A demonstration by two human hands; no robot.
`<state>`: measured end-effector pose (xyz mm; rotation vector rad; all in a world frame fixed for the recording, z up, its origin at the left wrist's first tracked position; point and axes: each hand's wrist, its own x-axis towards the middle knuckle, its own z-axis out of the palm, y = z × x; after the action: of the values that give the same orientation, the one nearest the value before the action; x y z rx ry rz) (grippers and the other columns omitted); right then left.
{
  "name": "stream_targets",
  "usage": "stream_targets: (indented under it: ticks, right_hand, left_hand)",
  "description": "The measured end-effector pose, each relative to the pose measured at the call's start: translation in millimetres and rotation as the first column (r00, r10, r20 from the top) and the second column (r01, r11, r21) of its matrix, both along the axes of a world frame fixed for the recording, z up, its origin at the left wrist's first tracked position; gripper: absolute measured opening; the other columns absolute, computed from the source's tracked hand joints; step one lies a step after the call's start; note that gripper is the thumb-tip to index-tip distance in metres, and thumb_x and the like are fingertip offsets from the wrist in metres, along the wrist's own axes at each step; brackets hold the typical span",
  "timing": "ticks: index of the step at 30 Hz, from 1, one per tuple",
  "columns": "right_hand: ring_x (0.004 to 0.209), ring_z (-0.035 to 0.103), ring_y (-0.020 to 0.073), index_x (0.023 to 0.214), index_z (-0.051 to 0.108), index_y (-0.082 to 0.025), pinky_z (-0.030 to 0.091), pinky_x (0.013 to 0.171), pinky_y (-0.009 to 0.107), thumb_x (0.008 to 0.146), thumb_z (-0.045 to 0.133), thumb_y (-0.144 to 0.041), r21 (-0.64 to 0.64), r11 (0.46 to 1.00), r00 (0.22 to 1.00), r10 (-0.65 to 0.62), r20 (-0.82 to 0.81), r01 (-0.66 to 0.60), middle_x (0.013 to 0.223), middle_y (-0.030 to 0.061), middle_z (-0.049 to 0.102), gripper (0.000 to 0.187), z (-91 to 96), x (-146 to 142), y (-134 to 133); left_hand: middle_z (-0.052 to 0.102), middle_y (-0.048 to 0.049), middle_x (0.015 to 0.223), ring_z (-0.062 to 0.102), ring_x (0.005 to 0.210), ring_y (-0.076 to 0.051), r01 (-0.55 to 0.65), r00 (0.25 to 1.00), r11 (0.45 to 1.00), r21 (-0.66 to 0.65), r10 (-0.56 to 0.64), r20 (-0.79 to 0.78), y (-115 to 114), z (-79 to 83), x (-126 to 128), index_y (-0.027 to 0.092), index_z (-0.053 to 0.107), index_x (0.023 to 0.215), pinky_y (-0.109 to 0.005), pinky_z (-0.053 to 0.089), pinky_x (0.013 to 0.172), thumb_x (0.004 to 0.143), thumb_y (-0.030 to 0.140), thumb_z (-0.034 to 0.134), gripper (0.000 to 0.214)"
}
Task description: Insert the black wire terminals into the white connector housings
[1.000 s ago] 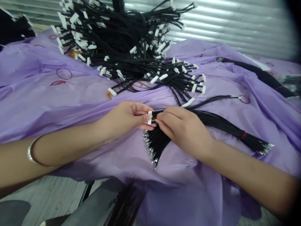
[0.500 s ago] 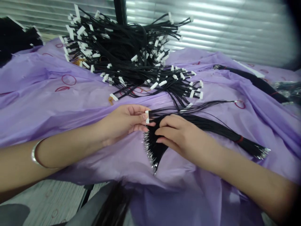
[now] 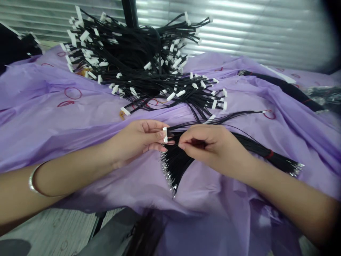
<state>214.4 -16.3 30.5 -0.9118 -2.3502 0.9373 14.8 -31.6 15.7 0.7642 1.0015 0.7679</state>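
My left hand [image 3: 138,139] pinches a small white connector [image 3: 165,134] between thumb and fingers; several thin black wires run out of it to the right. My right hand [image 3: 210,145] is closed in a pinch on one black wire [image 3: 193,143] just right of the connector. Under both hands lies a bundle of black wires [image 3: 255,145] with bare metal terminals fanned out at its near end [image 3: 167,174], tied by a red band [image 3: 270,154]. A silver bangle [image 3: 33,181] is on my left wrist.
A big heap of finished black harnesses with white connectors [image 3: 138,60] lies at the back centre on the crumpled purple sheet [image 3: 53,121]. Red rubber bands [image 3: 72,93] are scattered on the sheet. Another black bundle [image 3: 287,87] lies at the right. Grey blinds stand behind.
My right hand has lifted off the bundle and closed into a pinch on a single wire next to the connector. The left hand holds the connector in the same place.
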Motion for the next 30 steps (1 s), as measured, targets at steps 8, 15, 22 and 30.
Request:
stream_targets:
  ticks: [8, 15, 22, 30]
  right_hand:
    - [0.053, 0.043, 0.0061, 0.064, 0.061, -0.016, 0.033, 0.049, 0.018, 0.070, 0.055, -0.004, -0.029, 0.988, 0.989, -0.148, 0.018, 0.149, 0.058, -0.0047, 0.051, 0.014, -1.4, 1.2, 3.7]
    - [0.054, 0.044, 0.0055, 0.064, 0.062, -0.016, 0.033, 0.051, 0.018, 0.071, 0.057, -0.004, 0.012, 0.989, 0.989, -0.149, 0.012, 0.149, 0.058, -0.0052, 0.050, 0.015, -1.7, 1.0, 3.3]
    - [0.053, 0.044, 0.0049, 0.064, 0.063, -0.015, 0.033, 0.051, 0.018, 0.071, 0.059, -0.004, 0.002, 0.988, 0.987, -0.157, -0.009, 0.157, 0.057, -0.0053, 0.051, 0.014, -3.1, -0.9, 2.1]
    - [0.053, 0.045, 0.0064, 0.065, 0.065, -0.013, 0.035, 0.053, 0.020, 0.075, 0.060, -0.005, 0.157, 0.981, 0.993, -0.114, -0.007, 0.114, 0.058, -0.0031, 0.050, 0.014, -7.8, -6.5, 2.3]
  left_hand:
    - [0.069, -0.0038, 0.079, 0.069, 0.082, -0.016, -0.003, 0.998, 1.000, -0.018, 0.002, -0.057, -1.9, -0.4, -0.3, 0.013, 0.063, 0.090, -0.020, 0.054, 0.063, 0.079, 0.009, 0.061, 0.012]
    - [0.070, -0.0058, 0.081, 0.068, 0.077, -0.014, 0.021, 0.997, 1.000, -0.001, -0.021, -0.067, -1.4, -1.3, -1.1, 0.011, 0.063, 0.093, -0.021, 0.055, 0.063, 0.079, 0.012, 0.062, 0.013]
    - [0.070, -0.0049, 0.081, 0.068, 0.077, -0.014, 0.020, 0.998, 1.000, -0.003, -0.020, -0.062, -1.5, -0.6, -0.4, 0.012, 0.064, 0.091, -0.020, 0.055, 0.064, 0.079, 0.012, 0.063, 0.012]
    - [0.070, -0.0030, 0.080, 0.069, 0.078, -0.014, 0.001, 0.998, 1.000, 0.022, 0.000, -0.059, -0.5, -5.1, 0.7, 0.012, 0.065, 0.088, -0.019, 0.055, 0.064, 0.078, 0.010, 0.064, 0.010]
